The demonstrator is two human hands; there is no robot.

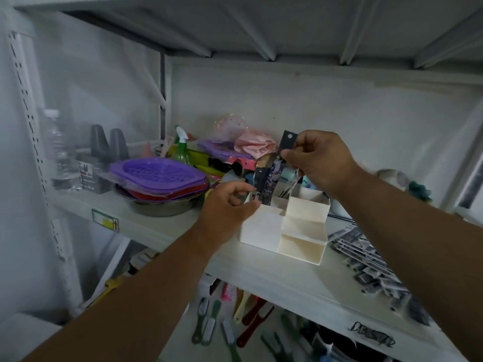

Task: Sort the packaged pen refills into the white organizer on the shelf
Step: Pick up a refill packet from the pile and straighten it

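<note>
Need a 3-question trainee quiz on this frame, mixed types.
1. True or false: the right hand pinches a refill pack above the organizer.
2. Where does the loose pile of packs lie? A) left of the organizer B) right of the organizer C) on the lower shelf
3. Fill in: the purple trays sit on a metal ____.

Key: 1 true; 2 B; 3 bowl. Note the left hand holds a pack at the organizer's rear-left compartment.
</note>
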